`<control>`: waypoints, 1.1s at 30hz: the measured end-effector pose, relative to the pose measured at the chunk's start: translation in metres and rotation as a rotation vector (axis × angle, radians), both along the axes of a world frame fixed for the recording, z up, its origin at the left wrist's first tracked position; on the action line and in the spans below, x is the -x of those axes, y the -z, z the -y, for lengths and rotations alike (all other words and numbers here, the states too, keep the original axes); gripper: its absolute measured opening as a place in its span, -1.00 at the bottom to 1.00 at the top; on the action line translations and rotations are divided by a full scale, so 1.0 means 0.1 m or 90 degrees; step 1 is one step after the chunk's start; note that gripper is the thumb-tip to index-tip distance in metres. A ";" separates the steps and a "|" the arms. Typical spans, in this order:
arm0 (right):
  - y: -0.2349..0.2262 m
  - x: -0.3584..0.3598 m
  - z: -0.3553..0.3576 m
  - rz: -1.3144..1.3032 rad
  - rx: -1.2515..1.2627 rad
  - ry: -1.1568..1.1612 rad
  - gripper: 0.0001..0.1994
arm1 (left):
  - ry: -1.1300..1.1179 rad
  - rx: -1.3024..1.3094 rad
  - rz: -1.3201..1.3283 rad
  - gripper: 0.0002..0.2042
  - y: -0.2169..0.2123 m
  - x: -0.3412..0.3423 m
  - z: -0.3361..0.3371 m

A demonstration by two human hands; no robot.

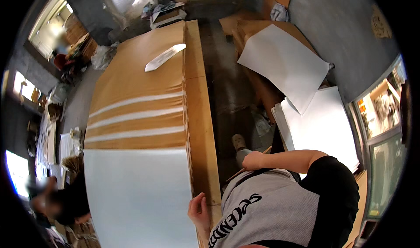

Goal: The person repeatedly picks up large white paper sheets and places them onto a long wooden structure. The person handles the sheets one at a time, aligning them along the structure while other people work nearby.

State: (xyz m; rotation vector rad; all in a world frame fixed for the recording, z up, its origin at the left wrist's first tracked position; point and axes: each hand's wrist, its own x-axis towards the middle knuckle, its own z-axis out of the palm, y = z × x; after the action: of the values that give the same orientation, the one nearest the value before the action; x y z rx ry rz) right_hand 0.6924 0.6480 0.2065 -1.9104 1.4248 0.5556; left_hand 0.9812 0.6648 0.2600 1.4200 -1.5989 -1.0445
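Observation:
My right hand (253, 160) is closed around a thin wooden stick (267, 150), which slants across in front of my waist. My left hand (199, 209) hangs loosely curled at the right edge of the long table, beside a large pale white sheet (138, 195), with nothing visible in it. The white sheet covers the near part of a brown sheet stack (131, 69). Beyond it, three white strips (135, 118) lie across the brown surface. Farther off, a narrow white piece with pointed ends (165, 58) rests at a slant.
A bare wooden ledge (199, 108) runs along the table's right side. To my right stand stacked white sheets (321, 125), with another large white sheet (284, 58) on brown boards behind. Another person (72, 200) is at the left. A clear plastic bag (103, 58) lies beyond the table.

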 end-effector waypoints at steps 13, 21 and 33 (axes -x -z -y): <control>0.68 2.58 0.58 0.195 -0.061 0.755 -0.75 | 0.223 -0.386 -0.224 -0.77 0.53 2.46 1.90; 1.62 3.62 0.38 0.887 0.050 1.535 -0.69 | 0.355 -0.655 -0.219 -0.68 1.04 4.26 3.03; 2.08 3.74 0.63 1.033 0.369 2.101 -0.51 | 0.209 -1.013 -0.175 -0.43 2.90 6.88 3.99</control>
State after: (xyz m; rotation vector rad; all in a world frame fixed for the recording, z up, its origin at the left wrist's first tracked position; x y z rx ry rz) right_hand 0.3187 0.5848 -0.0017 -1.9416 -1.2903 2.6767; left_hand 0.2929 0.2663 -0.0296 1.7027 -0.5822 -2.8721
